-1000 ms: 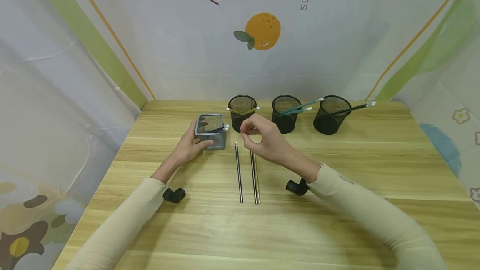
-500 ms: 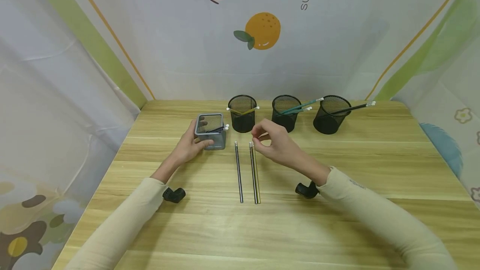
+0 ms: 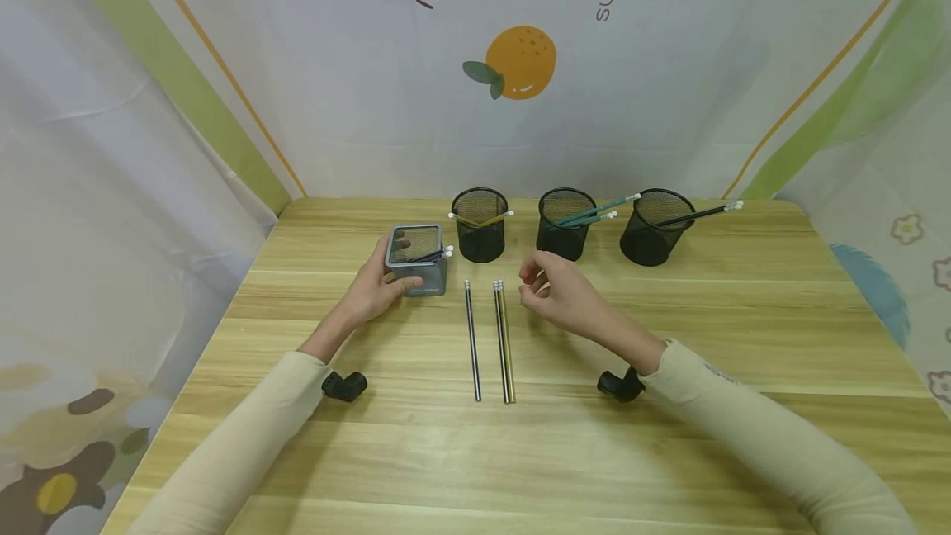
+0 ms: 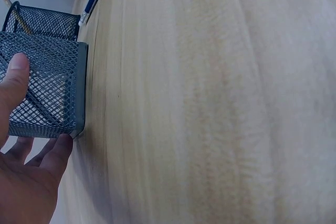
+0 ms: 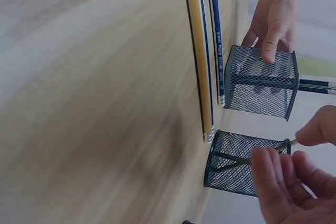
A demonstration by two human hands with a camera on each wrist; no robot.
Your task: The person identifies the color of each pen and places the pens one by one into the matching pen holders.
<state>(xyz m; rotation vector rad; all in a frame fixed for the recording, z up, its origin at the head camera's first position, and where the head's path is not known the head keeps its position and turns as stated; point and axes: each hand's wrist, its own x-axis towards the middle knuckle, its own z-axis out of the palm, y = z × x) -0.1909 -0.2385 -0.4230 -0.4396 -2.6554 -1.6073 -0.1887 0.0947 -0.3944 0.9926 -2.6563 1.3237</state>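
Observation:
My left hand (image 3: 371,286) holds the grey square mesh pencil holder (image 4: 42,87), thumb on the near side and fingers round the left. Dark pencils (image 3: 431,256) with white erasers lean inside it. My right hand (image 3: 559,289) hovers right of the loose pencils, fingers loosely bent and thumb apart, nothing between them. On the table, a dark blue pencil (image 3: 472,345) lies alone, pointing away from me. To its right, a dark striped pencil (image 3: 502,353) and a yellow pencil (image 5: 198,45) lie side by side, eraser ends at the far side.
Behind stand three round black mesh cups: the left cup (image 3: 481,246) with yellow pencils, the middle cup (image 3: 560,242) with green ones, the right cup (image 3: 646,242) with black ones. A patterned curtain (image 3: 357,106) hangs behind the wooden table (image 3: 416,452).
My right hand has moved right and slightly toward me, away from the left black cup, uncovering the eraser ends of the paired pencils. My left hand stays on the square holder.

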